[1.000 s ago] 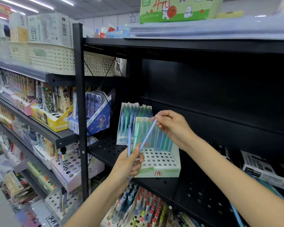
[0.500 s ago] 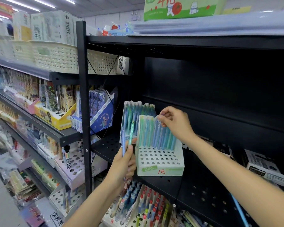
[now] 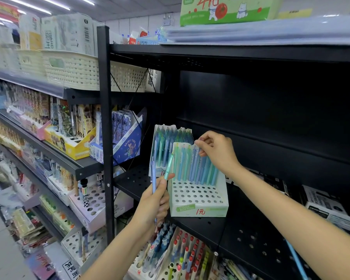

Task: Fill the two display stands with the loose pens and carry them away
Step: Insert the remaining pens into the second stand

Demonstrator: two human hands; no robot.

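Two loose pens, a blue one (image 3: 153, 178) and a teal one (image 3: 168, 165), are sitting in the left hand (image 3: 153, 205), whose curled fingers are gripping them beside the front white perforated cardboard stand (image 3: 198, 197). The right hand (image 3: 216, 151) is pinching a pen top in the back row. Tilting could be jamming neighbours or tipping the stand. Behind it, the second stand (image 3: 170, 146) is standing full on a black perforated metal shelf (image 3: 251, 235) in a shop aisle.

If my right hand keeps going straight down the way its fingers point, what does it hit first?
Most likely the pens in the back rows of the front display stand: the right hand has its fingertips already at their tops. Depth is hard to judge from this view.
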